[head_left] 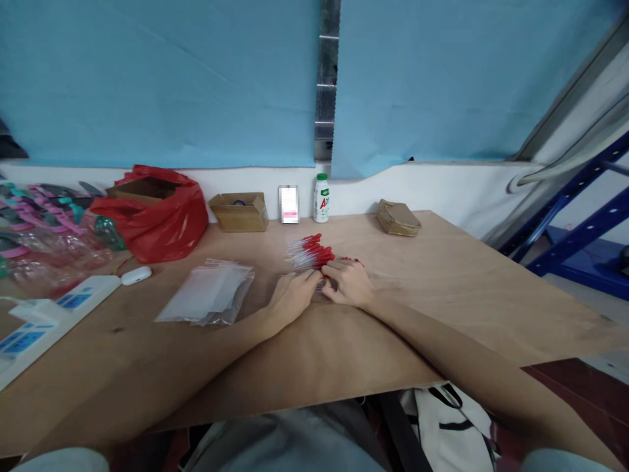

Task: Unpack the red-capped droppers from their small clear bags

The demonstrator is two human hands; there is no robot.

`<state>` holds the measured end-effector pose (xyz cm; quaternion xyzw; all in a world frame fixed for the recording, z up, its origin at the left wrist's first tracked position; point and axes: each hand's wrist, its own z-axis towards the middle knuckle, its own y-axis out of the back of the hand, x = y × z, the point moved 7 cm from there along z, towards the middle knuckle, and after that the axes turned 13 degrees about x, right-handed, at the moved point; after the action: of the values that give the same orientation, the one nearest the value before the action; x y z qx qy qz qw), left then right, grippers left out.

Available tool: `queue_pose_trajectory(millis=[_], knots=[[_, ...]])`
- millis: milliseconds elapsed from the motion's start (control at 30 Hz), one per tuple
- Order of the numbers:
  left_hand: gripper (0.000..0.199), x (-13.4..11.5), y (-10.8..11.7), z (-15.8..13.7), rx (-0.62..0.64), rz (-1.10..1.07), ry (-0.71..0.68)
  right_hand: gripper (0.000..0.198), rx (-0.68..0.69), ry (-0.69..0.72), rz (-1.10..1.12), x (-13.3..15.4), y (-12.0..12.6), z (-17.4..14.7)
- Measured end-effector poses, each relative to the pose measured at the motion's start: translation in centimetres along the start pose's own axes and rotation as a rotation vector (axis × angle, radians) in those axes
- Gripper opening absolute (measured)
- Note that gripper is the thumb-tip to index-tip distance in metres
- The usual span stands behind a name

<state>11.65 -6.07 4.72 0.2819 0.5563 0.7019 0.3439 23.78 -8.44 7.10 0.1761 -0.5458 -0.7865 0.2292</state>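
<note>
My left hand (293, 295) and my right hand (350, 282) are close together at the middle of the table. Their fingers are bent and closed around a few slim sticks with red ends and pale, shiny shafts, mostly hidden by the hands. Just beyond the fingers lies a loose pile of the same red-ended sticks (314, 251), red ends toward the right. More red ends show behind my right hand. To the left of my left hand, a stack of clear plastic zip bags (206, 293) lies flat.
On the left are a white power strip (63, 313), a white earbud case (136, 275), clear spray bottles (44, 242) and a red plastic bag (162, 216) around a carton. Along the wall stand an open cardboard box (240, 213), a phone (289, 204), a white bottle (321, 200) and a small carton (399, 217).
</note>
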Motion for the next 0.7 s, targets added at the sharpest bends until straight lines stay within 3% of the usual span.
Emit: queue_pose_trajectory(millis=[467, 700], knots=[[0.022, -0.2, 0.2, 0.1, 0.032, 0.008, -0.008, 0.005, -0.008, 0.027, 0.0, 0.3, -0.2, 0.2], [0.03, 0.2, 1.3, -0.4, -0.084, -0.058, -0.014, 0.01, -0.032, 0.041, -0.008, 0.2, 0.5, -0.2]])
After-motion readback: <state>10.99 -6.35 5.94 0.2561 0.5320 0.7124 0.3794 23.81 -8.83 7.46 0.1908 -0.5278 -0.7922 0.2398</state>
